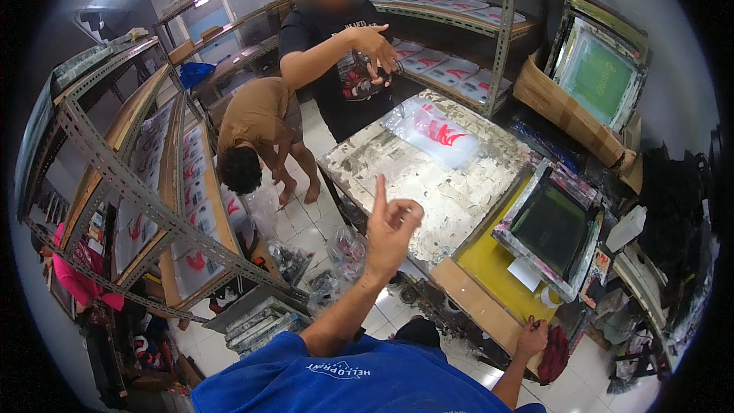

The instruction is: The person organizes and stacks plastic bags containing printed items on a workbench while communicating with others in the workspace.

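Observation:
My left hand is raised over the near edge of a worn, paint-crusted table. Its index finger points up and away, the other fingers curl loosely, and it holds nothing. My right hand is low at the right, by the end of a brown board and beside a dark red cloth. Its fingers are curled, and what they may hold is too small to make out. A clear plastic sheet with a red print lies on the table's far part. A screen-printing frame rests tilted over a yellow surface.
Across the table a person in a black shirt gestures with raised hands. Another in brown bends toward the floor. Metal racks at left and back hold printed sheets. A cardboard piece and a green screen frame stand at right.

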Demonstrator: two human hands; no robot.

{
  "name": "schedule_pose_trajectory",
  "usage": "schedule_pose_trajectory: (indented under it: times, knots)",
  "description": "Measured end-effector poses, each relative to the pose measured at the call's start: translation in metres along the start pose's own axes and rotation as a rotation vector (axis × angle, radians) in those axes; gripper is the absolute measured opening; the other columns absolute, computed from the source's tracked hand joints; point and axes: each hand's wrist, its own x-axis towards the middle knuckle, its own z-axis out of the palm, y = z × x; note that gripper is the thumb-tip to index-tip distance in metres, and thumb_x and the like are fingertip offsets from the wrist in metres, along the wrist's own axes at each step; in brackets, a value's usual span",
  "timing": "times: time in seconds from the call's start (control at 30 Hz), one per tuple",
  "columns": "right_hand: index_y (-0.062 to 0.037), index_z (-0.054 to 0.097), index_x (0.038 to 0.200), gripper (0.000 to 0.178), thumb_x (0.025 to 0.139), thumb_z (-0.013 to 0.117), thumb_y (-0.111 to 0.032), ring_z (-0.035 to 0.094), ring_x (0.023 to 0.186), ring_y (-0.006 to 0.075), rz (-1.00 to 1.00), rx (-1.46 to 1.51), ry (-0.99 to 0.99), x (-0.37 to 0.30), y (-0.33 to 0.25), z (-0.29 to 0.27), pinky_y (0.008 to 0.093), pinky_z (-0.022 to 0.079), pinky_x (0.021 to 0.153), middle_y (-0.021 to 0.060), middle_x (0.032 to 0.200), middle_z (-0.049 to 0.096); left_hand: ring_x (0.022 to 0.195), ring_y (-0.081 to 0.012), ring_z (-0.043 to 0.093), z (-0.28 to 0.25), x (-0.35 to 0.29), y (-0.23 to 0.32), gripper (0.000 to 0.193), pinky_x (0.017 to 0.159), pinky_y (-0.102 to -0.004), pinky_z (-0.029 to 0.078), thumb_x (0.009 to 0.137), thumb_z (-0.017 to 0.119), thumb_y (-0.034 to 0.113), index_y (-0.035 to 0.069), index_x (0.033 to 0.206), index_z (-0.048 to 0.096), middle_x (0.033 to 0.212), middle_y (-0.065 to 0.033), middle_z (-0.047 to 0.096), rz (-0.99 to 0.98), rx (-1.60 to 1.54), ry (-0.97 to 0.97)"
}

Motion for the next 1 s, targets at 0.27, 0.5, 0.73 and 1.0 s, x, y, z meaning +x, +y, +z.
schedule_pose_trajectory:
  times: [0.27, 0.5, 0.73, 1.0]
  knots:
    - [-0.0032, 0.058, 0.083, 0.026, 0.083, 0.066, -0.027, 0.062, 0.068, 0.0334, 0.044, -0.046, -0.029, 0.000, -0.015, -0.012, 0.0436, 0.046, 0.061, 0.0124, 0.076, 0.062, 0.079, -0.0061, 0.053, 0.020, -0.033, -0.036, 0.070, 0.070, -0.0209, 0.045, 0.088, 0.064, 0.007, -0.004, 0.145, 0.025, 0.091, -0.0019, 0.061, -0.105, 0.108, -0.299]
    - [-0.0040, 0.056, 0.084, 0.026, 0.082, 0.066, -0.028, 0.061, 0.070, 0.0337, 0.017, -0.004, 0.013, -0.001, -0.007, -0.006, 0.0445, 0.045, 0.063, 0.0112, 0.075, 0.061, 0.092, -0.0152, 0.058, 0.031, -0.058, -0.073, 0.066, 0.080, -0.0278, 0.047, 0.087, 0.066, 0.022, 0.004, 0.143, 0.036, 0.103, -0.0096, 0.064, -0.258, 0.473, -0.766]
    - [-0.0054, 0.060, 0.093, 0.030, 0.081, 0.064, -0.033, 0.061, 0.066, 0.0338, -0.020, -0.015, 0.056, 0.002, -0.014, -0.006, 0.0439, 0.047, 0.061, 0.0140, 0.072, 0.062, 0.142, -0.0401, 0.013, -0.018, -0.101, -0.236, 0.108, 0.113, -0.0508, 0.016, 0.072, 0.075, 0.044, 0.011, 0.151, 0.010, 0.154, -0.0216, 0.014, -0.040, 1.234, -1.171]
    - [-0.0123, 0.066, 0.113, 0.043, 0.084, 0.058, -0.044, 0.062, 0.058, 0.0293, -0.118, -0.190, 0.158, -0.005, -0.023, -0.021, 0.0396, 0.049, 0.051, 0.0107, 0.071, 0.066, 0.144, -0.0386, 0.002, -0.031, -0.108, -0.248, 0.116, 0.113, -0.0539, 0.010, 0.069, 0.074, 0.052, 0.014, 0.152, 0.001, 0.158, -0.0156, 0.001, -0.013, 1.246, -1.233]
